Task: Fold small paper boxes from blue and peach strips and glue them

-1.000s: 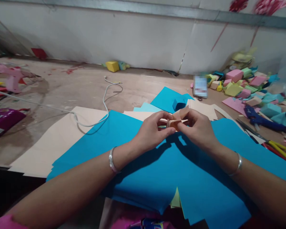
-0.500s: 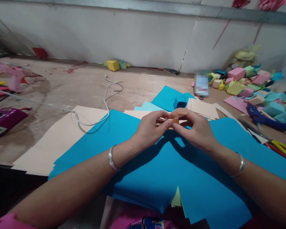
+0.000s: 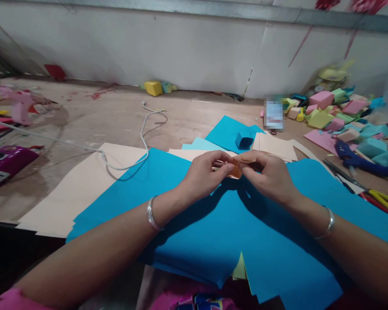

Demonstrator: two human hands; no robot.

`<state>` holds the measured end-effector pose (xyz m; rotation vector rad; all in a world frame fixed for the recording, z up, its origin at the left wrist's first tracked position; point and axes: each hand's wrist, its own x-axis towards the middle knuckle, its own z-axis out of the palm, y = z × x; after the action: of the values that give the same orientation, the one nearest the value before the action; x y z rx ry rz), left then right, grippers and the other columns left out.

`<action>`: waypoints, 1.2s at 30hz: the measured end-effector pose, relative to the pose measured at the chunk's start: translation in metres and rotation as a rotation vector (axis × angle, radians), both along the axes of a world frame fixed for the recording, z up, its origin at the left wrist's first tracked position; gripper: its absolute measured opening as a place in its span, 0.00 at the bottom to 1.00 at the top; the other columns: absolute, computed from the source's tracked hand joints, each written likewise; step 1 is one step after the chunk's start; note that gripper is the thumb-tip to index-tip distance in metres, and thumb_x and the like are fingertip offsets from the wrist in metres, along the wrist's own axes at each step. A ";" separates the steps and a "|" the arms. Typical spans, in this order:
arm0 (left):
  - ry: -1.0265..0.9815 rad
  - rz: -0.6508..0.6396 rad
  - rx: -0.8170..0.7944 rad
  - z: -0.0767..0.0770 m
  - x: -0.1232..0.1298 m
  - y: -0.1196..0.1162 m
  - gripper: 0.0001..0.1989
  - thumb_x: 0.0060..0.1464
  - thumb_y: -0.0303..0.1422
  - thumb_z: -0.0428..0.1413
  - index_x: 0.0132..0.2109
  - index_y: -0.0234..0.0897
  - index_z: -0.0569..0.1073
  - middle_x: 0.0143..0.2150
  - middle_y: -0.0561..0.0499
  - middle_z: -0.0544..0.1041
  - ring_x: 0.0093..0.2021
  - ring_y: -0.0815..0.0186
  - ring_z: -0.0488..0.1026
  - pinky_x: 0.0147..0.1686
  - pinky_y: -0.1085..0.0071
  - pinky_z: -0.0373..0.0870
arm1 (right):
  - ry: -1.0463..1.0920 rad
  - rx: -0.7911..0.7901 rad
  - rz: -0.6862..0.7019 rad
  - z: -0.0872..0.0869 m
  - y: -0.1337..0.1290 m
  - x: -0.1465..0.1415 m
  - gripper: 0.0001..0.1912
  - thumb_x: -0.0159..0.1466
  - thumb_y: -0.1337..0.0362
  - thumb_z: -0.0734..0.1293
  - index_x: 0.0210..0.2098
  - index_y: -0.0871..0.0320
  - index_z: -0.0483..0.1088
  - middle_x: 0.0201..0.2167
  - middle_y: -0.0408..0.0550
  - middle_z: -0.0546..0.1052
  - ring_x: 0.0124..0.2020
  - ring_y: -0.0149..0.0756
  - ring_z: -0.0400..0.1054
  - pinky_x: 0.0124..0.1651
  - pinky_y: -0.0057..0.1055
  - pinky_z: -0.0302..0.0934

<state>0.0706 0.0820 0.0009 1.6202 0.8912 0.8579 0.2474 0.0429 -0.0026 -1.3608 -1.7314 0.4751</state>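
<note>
Both hands meet over large blue paper sheets [image 3: 194,224], gripping one small orange paper piece [image 3: 235,171] between them. My left hand [image 3: 207,173] has its thumb and fingers closed on the piece's left side. On its right side, my right hand [image 3: 267,174] pinches it with thumb and index finger. The piece looks folded, with its lower part showing between the hands; the fingers cover the rest. Just behind the hands, a small blue folded paper box [image 3: 244,140] sits on a blue sheet.
Peach sheets [image 3: 80,185] and a white cable [image 3: 144,133] lie left, near a purple device [image 3: 13,165]. Scissors [image 3: 342,174], a blue glue gun [image 3: 362,162] and a pile of colored paper boxes [image 3: 321,100] are at the right. A wall stands behind.
My right thumb and fingers have shifted slightly on the orange piece, and more of its lower part now shows. My left hand has barely moved.
</note>
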 end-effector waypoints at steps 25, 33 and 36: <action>-0.480 -0.181 -0.767 -0.005 -0.002 0.003 0.12 0.62 0.31 0.56 0.50 0.37 0.79 0.47 0.43 0.80 0.42 0.66 0.77 0.41 0.71 0.76 | -0.073 0.212 -0.015 0.009 -0.007 0.001 0.10 0.62 0.69 0.67 0.39 0.50 0.78 0.38 0.45 0.82 0.38 0.40 0.75 0.42 0.39 0.68; -0.459 -0.168 -0.774 -0.004 -0.001 0.002 0.10 0.61 0.30 0.57 0.47 0.35 0.80 0.44 0.43 0.80 0.39 0.67 0.77 0.42 0.71 0.76 | -0.151 0.150 -0.068 0.015 -0.008 -0.002 0.07 0.58 0.65 0.71 0.37 0.51 0.76 0.36 0.47 0.81 0.36 0.42 0.75 0.37 0.39 0.68; -0.418 -0.182 -0.795 -0.003 0.000 0.000 0.08 0.60 0.30 0.58 0.43 0.33 0.81 0.41 0.43 0.81 0.40 0.65 0.78 0.42 0.71 0.76 | -0.189 0.195 -0.086 0.013 -0.007 0.001 0.07 0.57 0.69 0.68 0.33 0.51 0.76 0.34 0.45 0.81 0.35 0.43 0.75 0.37 0.39 0.68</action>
<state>0.0706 0.0824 -0.0023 0.7760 0.6487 0.5694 0.2481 0.0356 0.0100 -1.3676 -1.8094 0.1284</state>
